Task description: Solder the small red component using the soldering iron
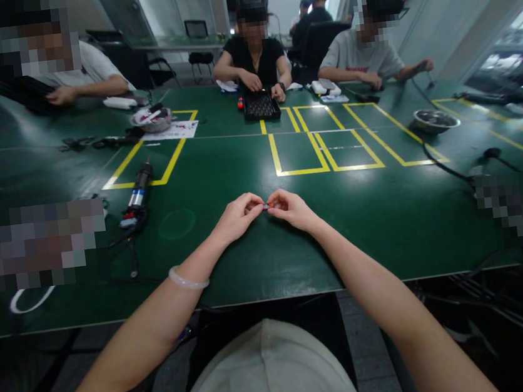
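Both my hands meet just over the green table (269, 264) in front of me. My left hand (241, 214) pinches one side of a small part with red and silver on it (266, 207), too small to name. From the other side, the thumb and fingers of my right hand (291, 206) close on the same part, where a bit of orange shows. Most of the part is hidden by my fingertips. A pale bracelet (188, 280) circles my left wrist.
An electric screwdriver (137, 194) with a cable lies left of my hands. Yellow tape (303, 171) marks boxes on the table. Across it, a person works at a black tray (261, 106), with others beside. Metal bowls (435, 121) (153, 121) stand right and left.
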Available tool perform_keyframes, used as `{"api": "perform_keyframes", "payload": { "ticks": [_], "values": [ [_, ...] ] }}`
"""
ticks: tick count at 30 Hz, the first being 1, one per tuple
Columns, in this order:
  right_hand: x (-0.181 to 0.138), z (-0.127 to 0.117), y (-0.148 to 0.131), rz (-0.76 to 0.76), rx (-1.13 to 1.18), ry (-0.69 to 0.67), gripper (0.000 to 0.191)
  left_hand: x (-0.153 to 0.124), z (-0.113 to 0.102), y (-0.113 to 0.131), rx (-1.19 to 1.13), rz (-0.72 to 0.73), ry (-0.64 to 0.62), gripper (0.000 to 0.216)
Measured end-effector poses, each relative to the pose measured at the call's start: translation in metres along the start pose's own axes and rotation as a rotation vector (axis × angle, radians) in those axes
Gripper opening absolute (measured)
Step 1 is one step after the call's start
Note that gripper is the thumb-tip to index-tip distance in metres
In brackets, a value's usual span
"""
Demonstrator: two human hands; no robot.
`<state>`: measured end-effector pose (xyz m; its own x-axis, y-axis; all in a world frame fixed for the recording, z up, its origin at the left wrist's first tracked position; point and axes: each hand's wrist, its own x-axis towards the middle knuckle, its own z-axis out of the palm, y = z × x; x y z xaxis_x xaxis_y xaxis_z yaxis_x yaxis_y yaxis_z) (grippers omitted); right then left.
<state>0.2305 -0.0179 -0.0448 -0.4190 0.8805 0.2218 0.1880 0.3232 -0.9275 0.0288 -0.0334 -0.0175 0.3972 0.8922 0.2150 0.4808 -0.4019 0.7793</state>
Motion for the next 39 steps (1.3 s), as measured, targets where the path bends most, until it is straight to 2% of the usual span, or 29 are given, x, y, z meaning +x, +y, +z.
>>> {"api": "perform_keyframes", "payload": {
  "ticks": [7, 10, 13, 16, 19, 22, 24, 28, 31, 37, 39],
  "values": [
    [-0.001, 0.0, -0.002, 0.024, 0.003, 0.006, 0.023, 0.002, -0.011, -0.006, 0.057, -0.018, 0.049, 0.031],
    [-0.001, 0.0, -0.002, 0.029, 0.005, 0.006, 0.023, 0.006, -0.026, -0.016, 0.108, -0.036, 0.083, 0.032],
    [0.0, 0.0, -0.001, 0.034, 0.016, 0.003, 0.023, 0.01, -0.06, -0.036, 0.279, -0.099, 0.105, 0.035],
    [0.0, 0.0, -0.001, 0.026, 0.029, 0.004, 0.022, 0.006, -0.112, -0.066, 0.607, -0.195, 0.111, 0.041],
    [0.0, 0.0, -0.002, 0.019, 0.037, 0.004, 0.021, -0.011, -0.164, -0.096, 0.9, -0.421, 0.157, 0.06],
    [-0.001, 0.001, -0.004, 0.027, 0.039, 0.0, 0.021, -0.035, -0.192, -0.115, 0.993, -0.693, 0.097, 0.076],
    [-0.002, 0.001, -0.004, 0.032, 0.044, 0.0, 0.022, -0.048, -0.196, -0.122, 0.973, -0.801, 0.032, 0.08],
    [-0.001, 0.001, -0.002, 0.038, 0.049, -0.003, 0.022, -0.056, -0.192, -0.123, 0.997, -0.811, 0.007, 0.077],
    [-0.001, 0.001, 0.0, 0.042, 0.035, -0.008, 0.022, -0.052, -0.195, -0.12, 1.014, -0.849, 0.062, 0.07],
    [-0.001, 0.001, -0.001, 0.036, 0.019, -0.011, 0.023, -0.034, -0.22, -0.128, 0.98, -0.947, 0.092, 0.066],
    [-0.001, 0.001, -0.001, 0.032, 0.013, -0.009, 0.022, -0.026, -0.226, -0.131, 0.912, -0.858, 0.124, 0.059]
  ]
}}
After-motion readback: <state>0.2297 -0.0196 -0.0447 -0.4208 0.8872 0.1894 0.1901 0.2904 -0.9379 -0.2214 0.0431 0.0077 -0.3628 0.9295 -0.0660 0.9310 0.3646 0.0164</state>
